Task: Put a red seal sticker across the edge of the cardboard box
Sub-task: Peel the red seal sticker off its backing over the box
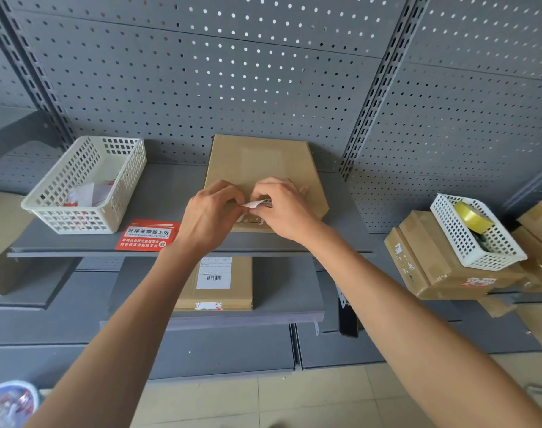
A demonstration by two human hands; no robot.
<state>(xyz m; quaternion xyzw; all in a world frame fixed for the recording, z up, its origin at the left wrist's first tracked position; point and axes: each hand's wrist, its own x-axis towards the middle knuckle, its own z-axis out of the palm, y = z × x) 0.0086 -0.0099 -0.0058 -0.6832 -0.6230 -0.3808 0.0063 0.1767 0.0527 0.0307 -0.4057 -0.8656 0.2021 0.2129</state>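
A flat brown cardboard box (257, 163) lies on the grey upper shelf (171, 186), its near edge under my hands. My left hand (208, 217) and my right hand (283, 206) meet over that edge and pinch a small sticker (253, 205) between thumbs and fingers. Its white backing side shows, with a dark printed part by my right fingers. Whether it touches the box I cannot tell. A red seal sticker (147, 235) with white characters lies flat on the shelf, left of my left hand.
A white basket (87, 183) with paper scraps stands at the shelf's left. Another labelled box (217, 284) lies on the lower shelf. At the right, stacked boxes (433, 267) carry a white basket (476, 233) with a yellow tape roll. Pegboard wall behind.
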